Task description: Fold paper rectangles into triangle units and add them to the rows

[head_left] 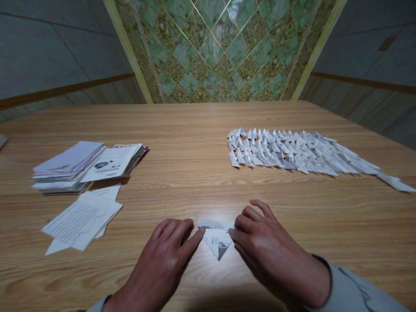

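Note:
A small piece of folded printed paper (217, 242) lies on the table before me, its pointed end towards me and a flat strip along its far edge. My left hand (173, 247) has its thumb at the paper's left corner, with the other fingers curled beside it. At the right corner, the fingertips of my right hand (260, 238) pinch the edge, while one finger sticks up away from it. Both hands are closed about the paper's two side corners. What lies under the fingertips is hidden.
Rows of folded paper boats (276, 149) stand at the far right of the wooden table (182, 173). On the left are a stack of paper sheets (69, 160), a printed booklet (112, 162) leaning on it, and several loose printed sheets (81, 221).

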The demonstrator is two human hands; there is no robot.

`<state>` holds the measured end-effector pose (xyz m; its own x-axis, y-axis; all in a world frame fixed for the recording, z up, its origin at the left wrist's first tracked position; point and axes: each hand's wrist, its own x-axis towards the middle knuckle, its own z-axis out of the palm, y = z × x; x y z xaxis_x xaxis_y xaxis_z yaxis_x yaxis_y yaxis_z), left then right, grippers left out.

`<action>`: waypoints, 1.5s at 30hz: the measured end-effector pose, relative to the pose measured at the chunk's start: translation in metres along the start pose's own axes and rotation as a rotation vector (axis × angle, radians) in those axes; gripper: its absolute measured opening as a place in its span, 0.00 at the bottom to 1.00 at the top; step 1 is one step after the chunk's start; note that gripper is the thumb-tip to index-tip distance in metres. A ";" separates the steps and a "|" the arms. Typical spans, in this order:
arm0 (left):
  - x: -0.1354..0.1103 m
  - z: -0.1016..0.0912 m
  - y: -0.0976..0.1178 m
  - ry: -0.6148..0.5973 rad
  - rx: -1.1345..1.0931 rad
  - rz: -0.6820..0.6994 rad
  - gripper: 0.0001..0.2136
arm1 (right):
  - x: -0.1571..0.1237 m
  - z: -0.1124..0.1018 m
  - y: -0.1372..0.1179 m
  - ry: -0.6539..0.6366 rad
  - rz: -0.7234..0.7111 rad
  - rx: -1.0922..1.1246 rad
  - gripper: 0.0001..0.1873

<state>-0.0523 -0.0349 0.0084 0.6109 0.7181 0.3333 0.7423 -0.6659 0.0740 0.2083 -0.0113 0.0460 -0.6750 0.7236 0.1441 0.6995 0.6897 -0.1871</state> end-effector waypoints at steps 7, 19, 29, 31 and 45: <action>-0.001 0.000 -0.002 -0.007 0.031 0.005 0.17 | -0.004 -0.007 0.008 -0.037 0.062 0.010 0.05; 0.013 -0.011 -0.004 -0.004 -0.110 -0.025 0.15 | -0.007 -0.010 0.009 -0.051 0.078 0.008 0.06; 0.052 0.003 -0.001 -0.207 -0.364 -0.186 0.06 | -0.002 -0.003 0.008 -0.032 0.133 0.117 0.14; 0.048 0.004 -0.001 -0.223 -0.372 -0.203 0.06 | -0.001 0.000 0.006 -0.008 0.154 0.186 0.11; 0.042 0.003 0.009 -0.245 -0.518 -0.225 0.10 | 0.005 0.016 0.000 0.012 0.271 0.390 0.13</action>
<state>-0.0187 -0.0102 0.0201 0.5461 0.8370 0.0351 0.6676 -0.4601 0.5853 0.2012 -0.0075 0.0309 -0.4756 0.8782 0.0507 0.7080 0.4164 -0.5704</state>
